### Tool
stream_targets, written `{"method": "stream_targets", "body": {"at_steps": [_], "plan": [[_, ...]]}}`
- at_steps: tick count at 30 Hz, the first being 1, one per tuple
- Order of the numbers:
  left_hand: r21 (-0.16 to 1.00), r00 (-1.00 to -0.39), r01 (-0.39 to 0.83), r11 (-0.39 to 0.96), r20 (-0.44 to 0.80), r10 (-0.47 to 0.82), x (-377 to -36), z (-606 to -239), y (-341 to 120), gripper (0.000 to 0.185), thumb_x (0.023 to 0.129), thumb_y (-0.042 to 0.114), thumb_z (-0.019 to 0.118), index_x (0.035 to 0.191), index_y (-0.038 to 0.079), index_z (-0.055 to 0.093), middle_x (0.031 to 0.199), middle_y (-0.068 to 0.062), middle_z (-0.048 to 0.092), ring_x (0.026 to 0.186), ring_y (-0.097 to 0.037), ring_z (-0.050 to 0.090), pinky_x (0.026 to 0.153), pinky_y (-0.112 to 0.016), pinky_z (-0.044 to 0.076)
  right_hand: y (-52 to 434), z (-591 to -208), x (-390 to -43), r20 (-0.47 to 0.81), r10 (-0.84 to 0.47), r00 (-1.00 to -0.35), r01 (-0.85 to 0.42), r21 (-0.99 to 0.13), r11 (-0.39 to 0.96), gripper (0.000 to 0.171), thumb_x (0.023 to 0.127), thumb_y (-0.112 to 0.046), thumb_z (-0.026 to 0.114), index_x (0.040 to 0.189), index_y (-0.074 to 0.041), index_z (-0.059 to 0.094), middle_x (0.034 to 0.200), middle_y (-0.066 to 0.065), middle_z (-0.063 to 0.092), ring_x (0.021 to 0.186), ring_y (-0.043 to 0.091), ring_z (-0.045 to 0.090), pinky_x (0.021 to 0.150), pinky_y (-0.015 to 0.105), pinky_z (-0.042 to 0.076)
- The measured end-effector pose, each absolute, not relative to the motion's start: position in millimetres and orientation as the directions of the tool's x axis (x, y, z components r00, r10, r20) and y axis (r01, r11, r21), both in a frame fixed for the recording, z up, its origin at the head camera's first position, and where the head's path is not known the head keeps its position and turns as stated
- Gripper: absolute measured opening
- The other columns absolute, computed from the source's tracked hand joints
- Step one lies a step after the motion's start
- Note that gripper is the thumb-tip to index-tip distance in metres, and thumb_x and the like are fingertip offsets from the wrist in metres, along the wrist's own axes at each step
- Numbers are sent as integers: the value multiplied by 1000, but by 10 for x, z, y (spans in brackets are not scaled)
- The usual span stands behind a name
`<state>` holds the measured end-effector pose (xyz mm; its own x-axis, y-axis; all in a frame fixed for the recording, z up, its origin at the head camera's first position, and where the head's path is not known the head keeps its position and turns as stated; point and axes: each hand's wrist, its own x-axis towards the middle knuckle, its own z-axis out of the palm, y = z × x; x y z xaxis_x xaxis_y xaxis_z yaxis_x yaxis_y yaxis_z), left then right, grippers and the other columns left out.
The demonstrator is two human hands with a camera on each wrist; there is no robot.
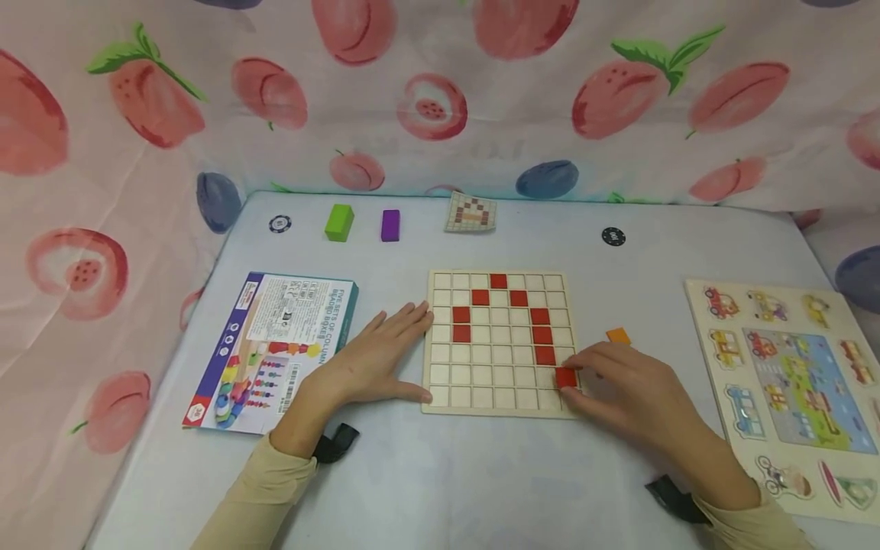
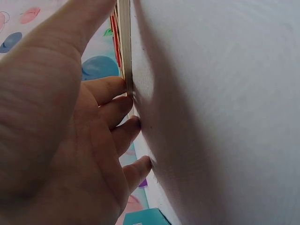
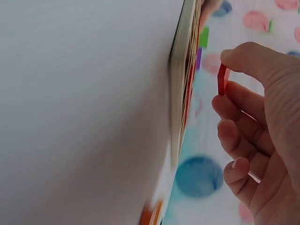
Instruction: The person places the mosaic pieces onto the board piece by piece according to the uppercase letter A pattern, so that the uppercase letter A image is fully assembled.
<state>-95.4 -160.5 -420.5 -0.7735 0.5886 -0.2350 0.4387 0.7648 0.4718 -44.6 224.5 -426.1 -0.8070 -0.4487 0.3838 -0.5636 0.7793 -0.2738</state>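
A wooden grid board (image 1: 498,405) lies flat in front of me, with several red square tiles (image 1: 542,335) set in its cells in an arch shape. My right hand (image 1: 622,389) pinches one more red square tile (image 3: 222,78) between thumb and fingertips, over the board's lower right corner; in the right wrist view it stands clear above the board. Against the board's left edge rests my left hand (image 1: 371,359), its fingers straight and spread, with thumb and fingertips touching the side. An orange tile (image 1: 618,336) lies just beyond my right hand, partly hidden by it.
A pattern card (image 1: 470,212) leans at the back, with a green block (image 1: 339,222), a purple block (image 1: 390,225) and two round chips (image 1: 279,224) near it. On the left lies a beaded-toy box (image 1: 275,351); on the right, a vehicle picture puzzle (image 1: 791,382).
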Motion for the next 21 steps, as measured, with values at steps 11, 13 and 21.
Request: {"method": "stream_targets", "body": {"at_steps": [11,13,21], "plan": [[468,-773,432,771,-247,584,-953,-4202,-1602,117,83,59,86,170,9,25,182,-6,14,170,-29,12,138,-60,12,1259,-4220,-814,172,-533,-828,-558,-340,757,29,84,-42,90,101,-20,82,99,-4,79,88,12,70,75,31,62],[468,-771,430,772,-253,584,-954,-4199,-1601,117,83,59,86,170,10,24,182,-5,14,170,-29,11,138,-59,11,1150,-4213,-850,112,-538,-835,-542,-334,771,30,86,-42,88,104,-19,82,102,-3,80,93,15,72,79,33,64],[454,-769,439,775,-256,586,-960,-4196,-1611,118,84,61,84,171,11,23,182,-5,13,170,-28,11,138,-59,11,915,-4226,-938,64,-546,-835,-537,-311,784,29,90,-38,87,111,-19,83,107,-2,80,101,18,74,85,35,65]]}}
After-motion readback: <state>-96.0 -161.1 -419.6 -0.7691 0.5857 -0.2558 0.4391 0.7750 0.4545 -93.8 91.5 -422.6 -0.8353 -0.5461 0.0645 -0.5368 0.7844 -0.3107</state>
